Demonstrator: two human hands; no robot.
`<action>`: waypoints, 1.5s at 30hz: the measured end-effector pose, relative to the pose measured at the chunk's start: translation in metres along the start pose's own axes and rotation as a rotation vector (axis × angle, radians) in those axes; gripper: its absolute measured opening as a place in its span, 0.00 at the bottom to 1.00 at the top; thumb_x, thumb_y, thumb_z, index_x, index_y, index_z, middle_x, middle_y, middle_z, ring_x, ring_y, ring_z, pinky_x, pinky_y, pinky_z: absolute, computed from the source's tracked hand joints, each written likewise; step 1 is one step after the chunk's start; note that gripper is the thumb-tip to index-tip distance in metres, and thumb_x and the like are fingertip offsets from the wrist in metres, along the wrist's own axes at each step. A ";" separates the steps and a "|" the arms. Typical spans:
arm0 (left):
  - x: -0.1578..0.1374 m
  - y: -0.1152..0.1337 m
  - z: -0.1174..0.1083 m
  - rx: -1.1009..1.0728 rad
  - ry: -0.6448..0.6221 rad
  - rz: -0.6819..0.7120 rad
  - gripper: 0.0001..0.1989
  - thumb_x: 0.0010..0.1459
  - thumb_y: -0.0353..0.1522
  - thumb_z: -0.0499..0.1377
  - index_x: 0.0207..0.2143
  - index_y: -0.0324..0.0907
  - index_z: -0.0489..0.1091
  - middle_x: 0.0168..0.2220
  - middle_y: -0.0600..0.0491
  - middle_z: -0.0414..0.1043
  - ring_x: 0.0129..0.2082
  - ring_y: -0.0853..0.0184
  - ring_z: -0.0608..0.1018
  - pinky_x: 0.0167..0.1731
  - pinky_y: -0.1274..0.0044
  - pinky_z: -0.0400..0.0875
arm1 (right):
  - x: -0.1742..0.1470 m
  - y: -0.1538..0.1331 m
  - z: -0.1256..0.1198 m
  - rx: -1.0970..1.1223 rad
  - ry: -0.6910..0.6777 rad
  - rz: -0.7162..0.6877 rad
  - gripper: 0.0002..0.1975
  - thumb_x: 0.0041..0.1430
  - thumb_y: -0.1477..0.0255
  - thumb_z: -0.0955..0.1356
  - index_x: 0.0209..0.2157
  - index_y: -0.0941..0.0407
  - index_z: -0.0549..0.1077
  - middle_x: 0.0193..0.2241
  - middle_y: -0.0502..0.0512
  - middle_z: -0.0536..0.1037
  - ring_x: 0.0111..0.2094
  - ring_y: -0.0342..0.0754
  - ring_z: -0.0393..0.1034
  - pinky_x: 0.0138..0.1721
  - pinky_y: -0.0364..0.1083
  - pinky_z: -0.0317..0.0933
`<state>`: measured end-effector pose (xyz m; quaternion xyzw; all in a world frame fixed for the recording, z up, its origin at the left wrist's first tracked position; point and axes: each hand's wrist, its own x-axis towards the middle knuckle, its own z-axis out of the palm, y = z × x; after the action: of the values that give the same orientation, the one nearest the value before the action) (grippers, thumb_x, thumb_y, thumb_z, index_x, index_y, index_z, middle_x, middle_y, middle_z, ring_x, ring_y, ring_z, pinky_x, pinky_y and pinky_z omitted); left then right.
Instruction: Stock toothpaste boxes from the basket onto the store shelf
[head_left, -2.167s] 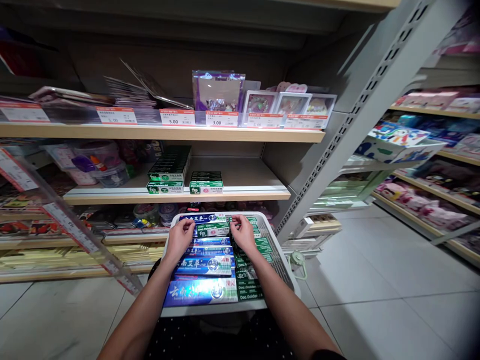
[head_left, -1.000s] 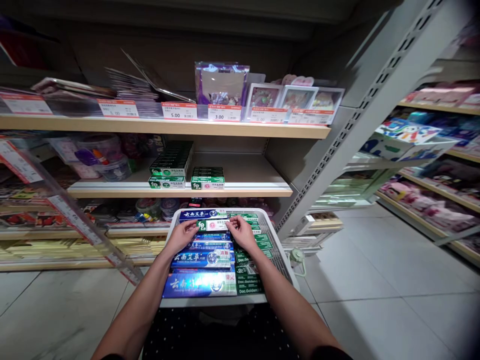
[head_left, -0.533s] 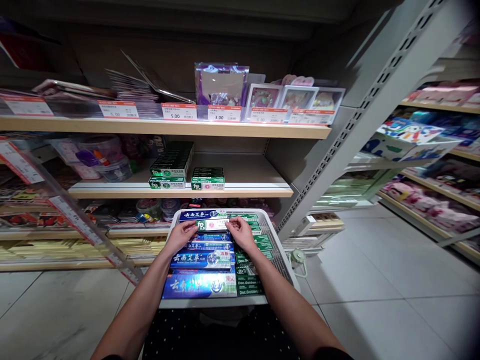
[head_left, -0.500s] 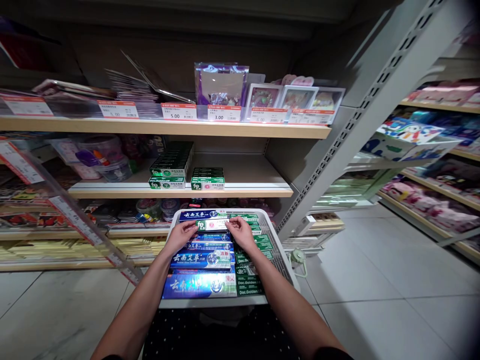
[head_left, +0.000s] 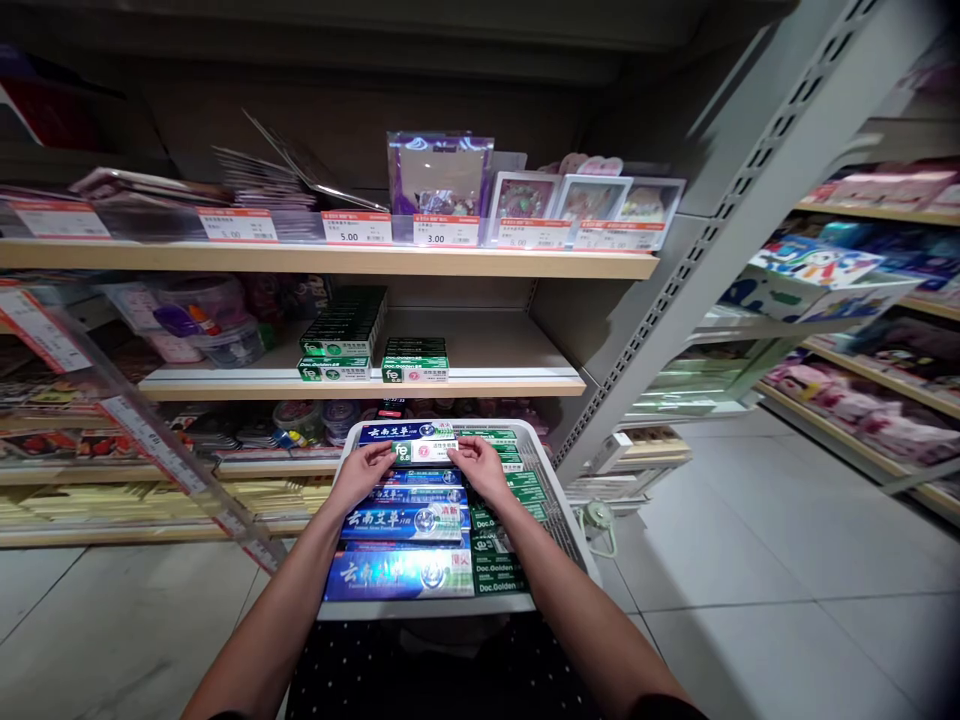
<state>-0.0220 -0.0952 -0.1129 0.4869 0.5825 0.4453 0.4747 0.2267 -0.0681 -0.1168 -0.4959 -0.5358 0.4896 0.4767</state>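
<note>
Between both hands is a green and white toothpaste box (head_left: 424, 452), held level with its printed long side facing me. My left hand (head_left: 366, 474) pinches its left end, and my right hand (head_left: 480, 466) grips the right end. Beneath them a light grey tray (head_left: 547, 470) holds blue toothpaste boxes (head_left: 401, 572) stacked on the left and dark green toothpaste boxes (head_left: 499, 575) on the right. On the shelf ahead stand two rows of similar green boxes, a longer stacked row (head_left: 341, 335) and a shorter row (head_left: 416, 360) to its right.
The shelf board (head_left: 510, 375) lies just beyond the tray. Above it, another shelf (head_left: 375, 262) carries price tags and packaged goods. Plastic tubs (head_left: 217, 320) sit at the left. A slotted metal upright (head_left: 697, 250) rises at the right, beside tiled floor (head_left: 742, 540).
The held box has tilted slightly, so its printed white side shows more clearly. Both hands keep their hold in nearly the same place above the tray.
</note>
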 end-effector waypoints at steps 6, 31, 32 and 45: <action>0.005 0.011 0.003 0.097 0.099 0.170 0.27 0.49 0.44 0.65 0.48 0.36 0.73 0.43 0.44 0.78 0.43 0.57 0.80 0.43 0.68 0.76 | 0.002 -0.019 0.004 -0.038 0.073 -0.100 0.19 0.47 0.63 0.73 0.40 0.56 0.70 0.37 0.57 0.77 0.37 0.51 0.74 0.40 0.50 0.70; 0.050 0.092 0.013 0.240 0.496 0.539 0.19 0.59 0.36 0.58 0.52 0.39 0.71 0.48 0.44 0.75 0.43 0.60 0.80 0.49 0.70 0.72 | 0.054 -0.095 0.042 -0.235 0.332 -0.599 0.11 0.58 0.71 0.66 0.44 0.56 0.69 0.45 0.60 0.72 0.46 0.51 0.69 0.48 0.50 0.66; 0.051 0.093 0.013 0.248 0.498 0.537 0.19 0.59 0.36 0.58 0.51 0.39 0.71 0.48 0.44 0.75 0.43 0.60 0.80 0.49 0.69 0.72 | 0.055 -0.095 0.042 -0.239 0.329 -0.596 0.11 0.58 0.71 0.66 0.44 0.56 0.69 0.45 0.60 0.72 0.46 0.51 0.69 0.48 0.50 0.66; 0.062 0.102 0.015 0.290 0.521 0.533 0.19 0.60 0.36 0.57 0.51 0.39 0.71 0.48 0.43 0.75 0.44 0.58 0.79 0.50 0.67 0.71 | 0.073 -0.089 0.043 -0.292 0.323 -0.559 0.14 0.59 0.69 0.66 0.47 0.55 0.69 0.43 0.59 0.74 0.43 0.52 0.70 0.47 0.51 0.65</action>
<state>0.0031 -0.0196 -0.0228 0.5539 0.5934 0.5745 0.1052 0.1746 0.0001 -0.0286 -0.4641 -0.6328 0.1739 0.5950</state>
